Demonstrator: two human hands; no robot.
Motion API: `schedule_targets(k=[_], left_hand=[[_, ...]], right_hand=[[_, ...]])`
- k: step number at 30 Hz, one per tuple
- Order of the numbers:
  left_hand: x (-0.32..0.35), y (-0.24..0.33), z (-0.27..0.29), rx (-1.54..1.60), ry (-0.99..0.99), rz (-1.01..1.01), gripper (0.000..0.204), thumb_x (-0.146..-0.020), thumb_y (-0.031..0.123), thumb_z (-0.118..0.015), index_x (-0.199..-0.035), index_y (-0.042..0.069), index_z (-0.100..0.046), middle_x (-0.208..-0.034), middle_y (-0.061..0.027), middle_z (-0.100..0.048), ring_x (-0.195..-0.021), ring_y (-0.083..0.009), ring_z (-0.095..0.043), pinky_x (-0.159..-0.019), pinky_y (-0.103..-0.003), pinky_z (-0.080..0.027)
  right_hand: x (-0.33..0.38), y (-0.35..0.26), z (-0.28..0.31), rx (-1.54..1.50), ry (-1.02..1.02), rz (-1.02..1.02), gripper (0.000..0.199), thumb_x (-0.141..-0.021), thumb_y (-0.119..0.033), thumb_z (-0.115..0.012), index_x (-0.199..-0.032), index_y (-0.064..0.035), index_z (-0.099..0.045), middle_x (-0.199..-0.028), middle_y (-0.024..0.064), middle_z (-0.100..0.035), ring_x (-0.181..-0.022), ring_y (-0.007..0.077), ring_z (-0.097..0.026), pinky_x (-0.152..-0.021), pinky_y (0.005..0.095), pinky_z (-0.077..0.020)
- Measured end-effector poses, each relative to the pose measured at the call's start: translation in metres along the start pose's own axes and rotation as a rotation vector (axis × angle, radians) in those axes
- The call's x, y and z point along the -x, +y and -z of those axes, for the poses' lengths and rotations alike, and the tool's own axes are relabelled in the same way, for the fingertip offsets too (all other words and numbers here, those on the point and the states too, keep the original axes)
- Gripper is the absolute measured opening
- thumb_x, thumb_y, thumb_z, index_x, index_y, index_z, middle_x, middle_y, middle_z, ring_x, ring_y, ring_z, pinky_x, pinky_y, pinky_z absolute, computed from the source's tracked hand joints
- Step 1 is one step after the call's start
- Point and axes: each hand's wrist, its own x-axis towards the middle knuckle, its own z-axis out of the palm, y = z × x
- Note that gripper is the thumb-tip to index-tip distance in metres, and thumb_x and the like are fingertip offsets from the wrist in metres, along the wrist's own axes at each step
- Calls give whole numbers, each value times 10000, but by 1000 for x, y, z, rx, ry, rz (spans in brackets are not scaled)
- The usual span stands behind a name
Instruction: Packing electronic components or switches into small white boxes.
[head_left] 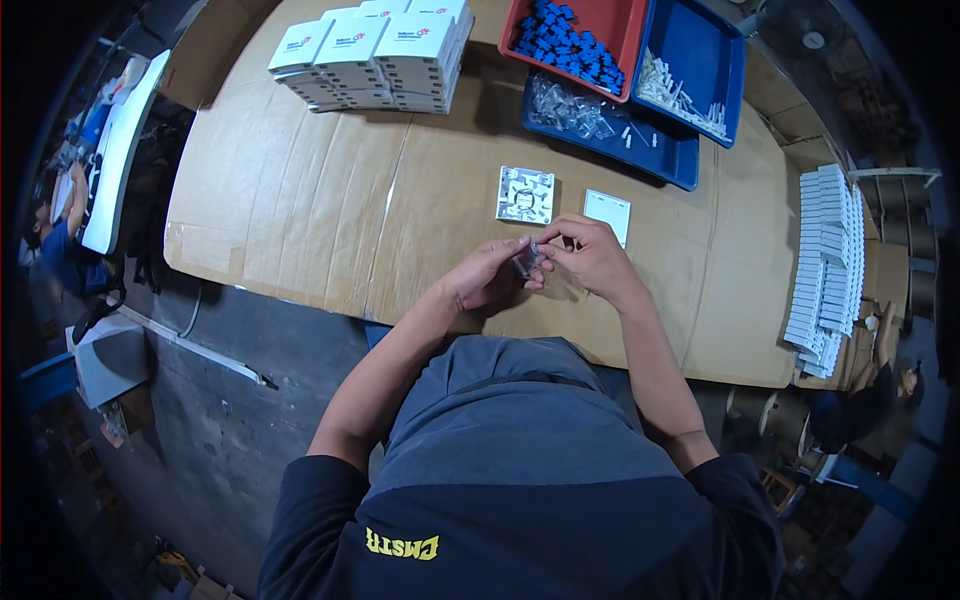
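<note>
Close to the front edge of the cardboard-covered table, my left hand is closed around a small clear plastic piece. The fingertips of my right hand are pinched together against the top of that piece; whether something smaller sits between them is hidden. Just beyond my hands lies an open square white housing with a dark loop and grey patches inside. A flat white square cover lies to its right, partly behind my right hand.
Stacked white square boxes stand at the far left. Far right, a red tray holds blue parts, and blue trays hold clear and white pieces. Stacked white parts line the right edge. Other people are at the sides.
</note>
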Motion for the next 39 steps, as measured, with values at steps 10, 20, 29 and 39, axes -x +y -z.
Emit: schedule_targets(k=[10,20,29,39], left_hand=[[0,-1,2,-176,38,-10,385,-1095,329,-525,-1200,-12,-670,-1073,-130,-741,-952,-191,-725,-903,-317,-580],[2,3,-3,-9,17,26,313,-1065,354,-581,-1158,64,-654,-998,-78,-711,-933,-199,-712,-906,-355,-566],[2,0,-4,128,4,23,346,-1071,366,-563,-1210,59,-640,-1018,-60,-702,-940,-193,-694,-929,-353,-555],[-8,-2,-1,-74,36,10,375,-1077,357,-548,-1265,38,-606,-1032,-52,-675,-875,-161,-659,-877,-323,-548]], right_hand=[[-4,10,5,-84,-289,-31,150,-950,-50,-664,-1055,21,-743,-1233,72,-657,-1017,161,-634,-878,280,-500],[5,10,-7,-309,-286,-17,228,-1046,-89,-574,-1168,88,-651,-1192,70,-636,-894,120,-629,-841,271,-543],[5,15,-13,-181,-258,41,249,-1043,-148,-614,-1119,81,-673,-1195,100,-609,-863,145,-635,-860,306,-556],[6,-7,11,-49,-311,-19,231,-979,-203,-684,-992,23,-728,-1222,125,-664,-1057,269,-674,-892,351,-540]])
